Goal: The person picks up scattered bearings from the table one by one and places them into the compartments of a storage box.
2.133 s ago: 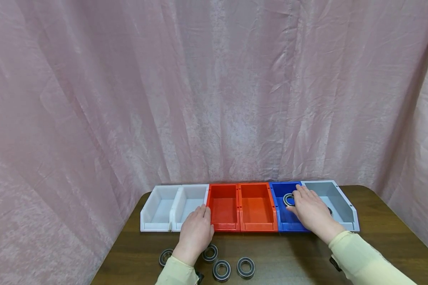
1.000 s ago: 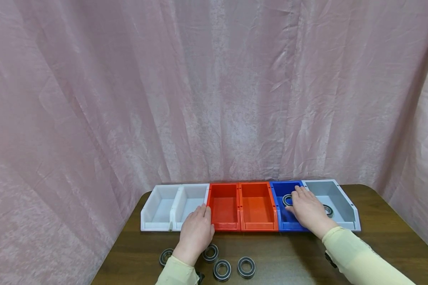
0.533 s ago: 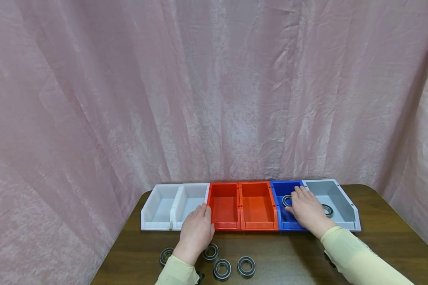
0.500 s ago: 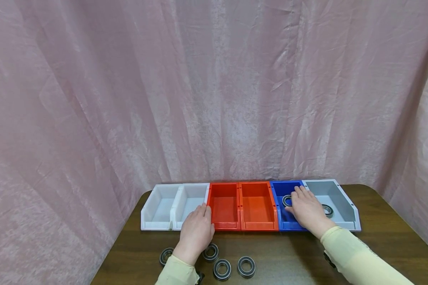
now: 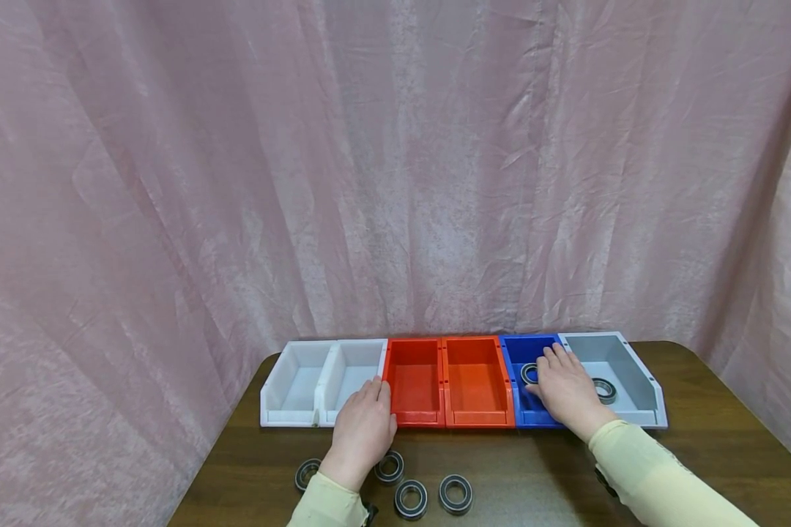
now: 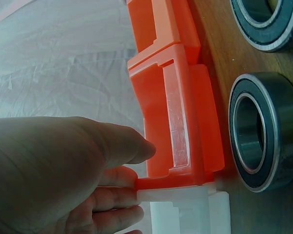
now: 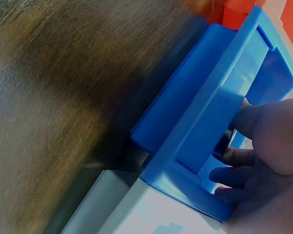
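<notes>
My right hand (image 5: 569, 386) reaches into the blue bin (image 5: 536, 419) and pinches a bearing (image 5: 529, 373), a dark metal ring. In the right wrist view the bearing (image 7: 225, 142) shows as a dark edge between thumb and fingers, mostly hidden by the bin wall and the hand. My left hand (image 5: 362, 424) rests at the front of the bins where the white bin (image 5: 352, 366) meets the red bin (image 5: 414, 380). Its fingers are extended and hold nothing; in the left wrist view the fingertips (image 6: 132, 214) touch that seam.
Several bearings (image 5: 455, 495) lie on the wooden table (image 5: 507, 483) in front of the bins, some near the left forearm. An orange bin (image 5: 476, 377) stands left of the blue one. One bearing (image 5: 604, 391) sits in the grey bin (image 5: 622, 366) at the right.
My right hand has shifted slightly left, its bearing a little lower in the blue bin. More of the bearing in the grey bin shows. The left hand stays put.
</notes>
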The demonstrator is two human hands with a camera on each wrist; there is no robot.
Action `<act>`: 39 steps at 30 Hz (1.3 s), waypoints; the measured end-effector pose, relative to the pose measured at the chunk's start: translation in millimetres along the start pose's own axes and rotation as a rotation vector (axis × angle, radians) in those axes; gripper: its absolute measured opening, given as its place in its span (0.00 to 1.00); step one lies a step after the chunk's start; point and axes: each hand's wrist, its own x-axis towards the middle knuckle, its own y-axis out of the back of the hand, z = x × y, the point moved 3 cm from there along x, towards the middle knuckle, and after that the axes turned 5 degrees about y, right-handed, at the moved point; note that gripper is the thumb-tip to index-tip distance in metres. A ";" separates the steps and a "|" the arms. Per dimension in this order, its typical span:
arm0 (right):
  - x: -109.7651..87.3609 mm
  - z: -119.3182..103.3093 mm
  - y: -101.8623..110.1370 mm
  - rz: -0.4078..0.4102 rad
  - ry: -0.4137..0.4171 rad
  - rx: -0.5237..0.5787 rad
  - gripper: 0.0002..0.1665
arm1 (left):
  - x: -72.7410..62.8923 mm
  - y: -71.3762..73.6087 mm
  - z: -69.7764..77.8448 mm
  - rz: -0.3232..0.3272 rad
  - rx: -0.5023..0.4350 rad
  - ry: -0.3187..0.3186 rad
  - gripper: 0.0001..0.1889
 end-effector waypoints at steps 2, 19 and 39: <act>0.3 -0.1 -1.0 0.001 -0.001 -0.004 0.34 | 0.2 0.2 0.0 0.005 -0.003 -0.003 0.33; 0.7 -1.8 -5.7 -0.025 -0.004 -0.055 0.32 | 0.9 0.7 0.2 0.006 -0.006 -0.011 0.32; 4.6 -4.2 -10.9 -0.137 -0.030 -0.088 0.34 | 1.4 -0.3 0.4 -0.011 -0.004 0.004 0.34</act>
